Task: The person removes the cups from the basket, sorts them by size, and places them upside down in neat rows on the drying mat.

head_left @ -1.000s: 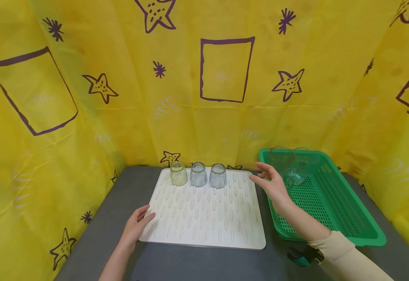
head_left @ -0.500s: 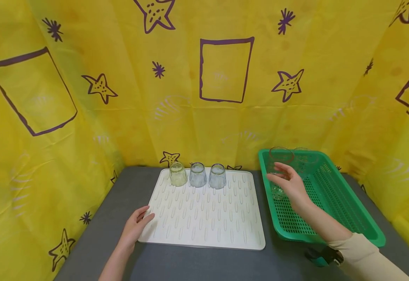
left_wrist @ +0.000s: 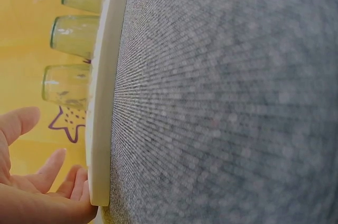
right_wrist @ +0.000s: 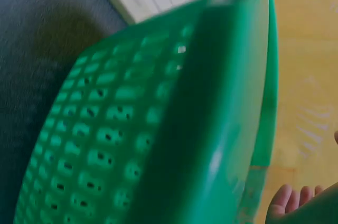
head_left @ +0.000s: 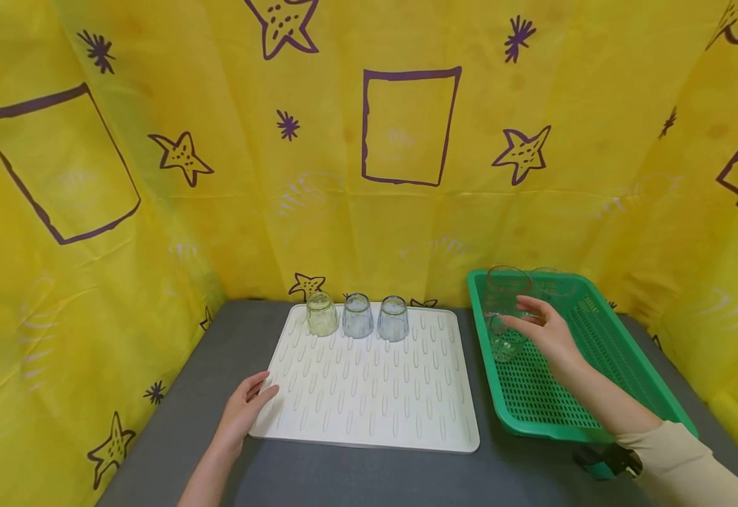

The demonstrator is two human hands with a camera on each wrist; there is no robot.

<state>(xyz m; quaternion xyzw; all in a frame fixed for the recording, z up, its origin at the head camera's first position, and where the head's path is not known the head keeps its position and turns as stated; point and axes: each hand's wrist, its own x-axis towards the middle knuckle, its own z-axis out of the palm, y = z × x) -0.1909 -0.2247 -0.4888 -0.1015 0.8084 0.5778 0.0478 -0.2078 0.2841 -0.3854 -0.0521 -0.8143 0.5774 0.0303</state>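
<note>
Clear glass is what lies nearest the right hand (head_left: 548,331): a small tumbler (head_left: 505,350) is seen in the green basket (head_left: 536,427), just to the right of the white mat (head_left: 375,394). Thumb and fingers of that hand are held apart beside the tumbler's rim; whether the rim is touched cannot be told. The left hand (head_left: 242,405) is placed at the mat's left edge, thumb spread from the fingers, nothing gripped. Along the mat's far edge three tumblers (head_left: 358,317) are lined up, set mouth-down by the look of their taper. Also in the basket, beyond the mat's far right corner, a taller glass with a reddish rim (head_left: 507,282) can be made out. The small tumbler is judged to be stiff, fairly light, slippery if wet and easily chipped; it would best be taken round the side wall below the rim, with even, gentle pressure. No brand or label can be found, and no writing can be read; only starfish and frame outlines are shown on the yellow curtain (head_left: 407,225) behind the mat.
</note>
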